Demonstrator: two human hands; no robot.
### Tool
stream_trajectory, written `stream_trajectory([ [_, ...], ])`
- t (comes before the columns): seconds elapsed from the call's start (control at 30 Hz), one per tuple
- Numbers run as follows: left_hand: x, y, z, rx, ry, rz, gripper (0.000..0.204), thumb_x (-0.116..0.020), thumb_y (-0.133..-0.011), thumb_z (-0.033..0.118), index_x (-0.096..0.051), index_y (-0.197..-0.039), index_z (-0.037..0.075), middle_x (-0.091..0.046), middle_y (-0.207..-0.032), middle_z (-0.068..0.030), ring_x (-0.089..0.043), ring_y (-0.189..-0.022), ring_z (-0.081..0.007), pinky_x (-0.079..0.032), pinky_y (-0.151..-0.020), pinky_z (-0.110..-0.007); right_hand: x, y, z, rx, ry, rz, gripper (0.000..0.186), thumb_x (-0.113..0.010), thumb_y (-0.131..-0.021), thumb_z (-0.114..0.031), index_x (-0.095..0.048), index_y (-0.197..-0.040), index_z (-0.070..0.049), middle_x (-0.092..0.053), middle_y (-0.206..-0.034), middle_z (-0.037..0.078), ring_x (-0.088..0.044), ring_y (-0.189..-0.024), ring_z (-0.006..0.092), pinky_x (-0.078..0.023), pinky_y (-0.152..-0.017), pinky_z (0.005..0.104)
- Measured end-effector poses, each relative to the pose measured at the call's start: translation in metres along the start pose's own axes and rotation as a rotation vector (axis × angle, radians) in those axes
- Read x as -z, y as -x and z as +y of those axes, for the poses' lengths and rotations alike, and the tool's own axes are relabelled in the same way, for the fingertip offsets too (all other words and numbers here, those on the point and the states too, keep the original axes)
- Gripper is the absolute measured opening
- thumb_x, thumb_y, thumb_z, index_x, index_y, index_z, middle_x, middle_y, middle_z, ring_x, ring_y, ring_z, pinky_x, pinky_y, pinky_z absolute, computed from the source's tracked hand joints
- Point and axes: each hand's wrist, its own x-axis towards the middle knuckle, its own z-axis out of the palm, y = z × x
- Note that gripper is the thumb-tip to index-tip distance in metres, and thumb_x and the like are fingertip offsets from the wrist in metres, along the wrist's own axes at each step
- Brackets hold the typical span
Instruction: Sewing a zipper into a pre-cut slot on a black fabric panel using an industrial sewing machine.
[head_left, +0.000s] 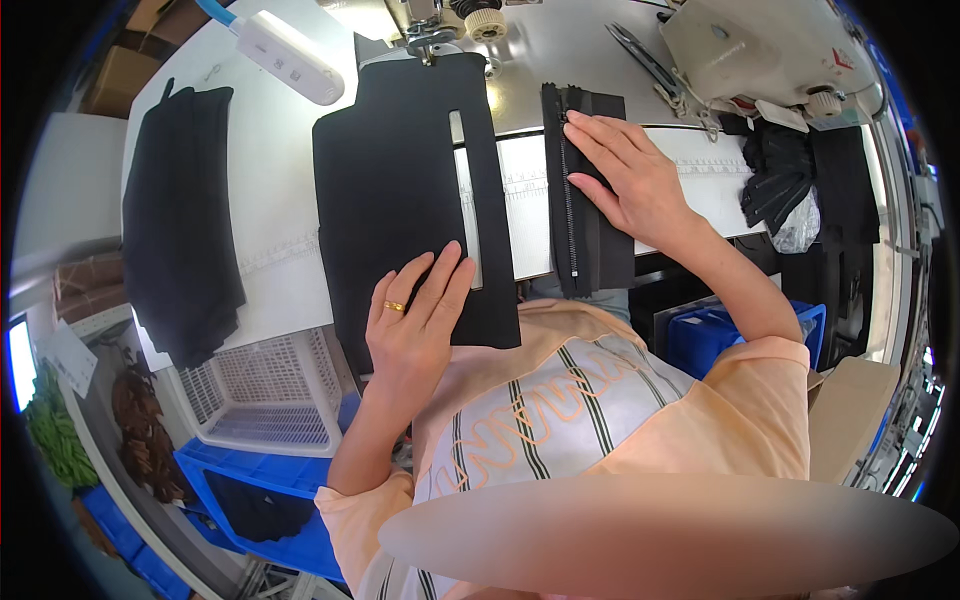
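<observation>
On the surface [520, 235], our open left hand [420, 310] lies on the already slotted black panel [385, 180], our open right hand [640, 185] on the zipper strip [595, 245] just beside it, apparently not yet joined.

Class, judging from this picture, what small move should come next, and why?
Probably slide the zipper strip under the slot of the black panel: the right hand rests on the strip, the left hand on the panel, and no zipper shows through the slot.

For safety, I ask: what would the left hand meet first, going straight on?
Probably the slot in the black cloth, just ahead of the left hand; height is unclear.
</observation>
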Motion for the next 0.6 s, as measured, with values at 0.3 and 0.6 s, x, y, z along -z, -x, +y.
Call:
stream_trajectory([
  [0.3,-0.013,-0.01,0.006,0.023,0.0,0.049,0.032,-0.065,-0.076,0.0,-0.072,-0.107,0.005,-0.07,-0.114,-0.0076,-0.062,-0.1,-0.0227,-0.05,-0.08,-0.032,-0.001,0.0,0.001,0.023,0.042,0.028,0.043,-0.071,-0.083,-0.022,-0.062,-0.119,-0.002,-0.06,-0.125,0.008,-0.059,-0.107,0.0263,-0.052,-0.087,0.0326],
  [0.6,0.014,-0.022,0.001,0.066,0.228,0.071,0.039,-0.064,-0.067,-0.003,-0.072,-0.105,-0.001,-0.07,-0.111,-0.0109,-0.064,-0.094,-0.0239,-0.054,-0.078,-0.032,-0.009,-0.018,-0.017,0.034,-0.023,-0.002,0.048,-0.073,-0.081,-0.02,-0.06,-0.124,-0.003,-0.057,-0.132,0.008,-0.056,-0.113,0.0278,-0.05,-0.092,0.0361],
])
